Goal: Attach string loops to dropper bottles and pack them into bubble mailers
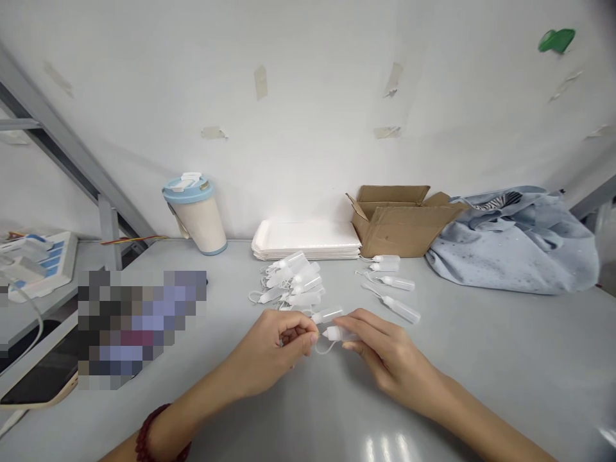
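"What's the right hand doing?"

"The right hand (392, 362) pinches a small plastic dropper bottle (341, 333) in a narrow grip, with its thin looped tether (323, 350) hanging free."

"And the left hand (264, 350)?"

"Pinched almost shut beside it, its fingers hiding whatever they hold."

"Where are the others?"

"More bottles (293, 282) lie heaped on the table (481, 385), just ahead within easy reach, in front of a stack of white foam trays (305, 240)."
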Demonstrator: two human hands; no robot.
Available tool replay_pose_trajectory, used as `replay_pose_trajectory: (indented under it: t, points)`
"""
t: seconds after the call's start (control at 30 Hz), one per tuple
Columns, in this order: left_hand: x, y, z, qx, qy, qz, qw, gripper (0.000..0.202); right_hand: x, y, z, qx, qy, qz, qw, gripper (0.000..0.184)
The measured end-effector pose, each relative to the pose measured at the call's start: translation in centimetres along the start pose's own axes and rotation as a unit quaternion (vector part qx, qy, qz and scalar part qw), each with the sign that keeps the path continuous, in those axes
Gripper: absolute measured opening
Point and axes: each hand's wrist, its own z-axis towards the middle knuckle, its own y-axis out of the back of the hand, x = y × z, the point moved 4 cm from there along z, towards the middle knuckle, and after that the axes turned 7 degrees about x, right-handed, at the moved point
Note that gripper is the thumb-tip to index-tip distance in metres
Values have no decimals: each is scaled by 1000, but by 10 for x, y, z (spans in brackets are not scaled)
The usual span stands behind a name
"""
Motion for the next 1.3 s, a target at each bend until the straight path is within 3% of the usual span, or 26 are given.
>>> replay_pose_trajectory:
  t: [0.43, 1.0, 1.13, 1.3]
  points:
    - [4, 4, 3, -16, 5, -12, 1000, 19, -2, 1, 3, -10, 13, -20, 1000, 37]
    - [3, 1, 4, 2, 21, -25, 999, 22, -3, -2, 2, -6, 19, -47, 999, 35]
    - [2, 4, 4, -6, -10, -22, 1000, 31, -4, -1, 3, -17, 20, -49, 998, 35]
    - [3, 6, 5, -15, -4, -32, 999, 36, -5, 3, 2, -33, 22, -58, 998, 35]
